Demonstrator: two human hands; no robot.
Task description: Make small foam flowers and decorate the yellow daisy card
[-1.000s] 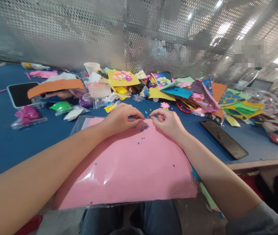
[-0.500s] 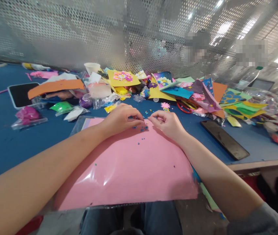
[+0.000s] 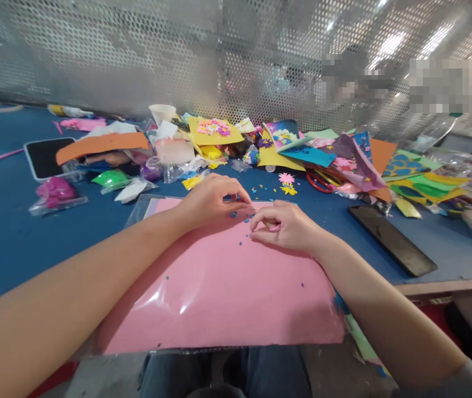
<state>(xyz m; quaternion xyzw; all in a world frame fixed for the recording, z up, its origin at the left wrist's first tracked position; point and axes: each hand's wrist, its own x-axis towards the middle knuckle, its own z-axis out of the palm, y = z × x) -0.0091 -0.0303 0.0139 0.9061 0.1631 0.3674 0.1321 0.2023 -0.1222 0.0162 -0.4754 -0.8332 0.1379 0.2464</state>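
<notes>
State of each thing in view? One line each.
Left hand: fingertips down by the blue bits, hold unclear.
Right hand: fingers curled, on the sheet.
Pink sheet: flat on the blue table.
Blue bits: loose, scattered.
White cup: upright.
Black phone: lying flat.

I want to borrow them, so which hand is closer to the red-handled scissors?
The right hand is closer: it sits on the pink sheet, below and left of the red-handled scissors. The left hand is farther away, on the far side of the right hand.
</notes>
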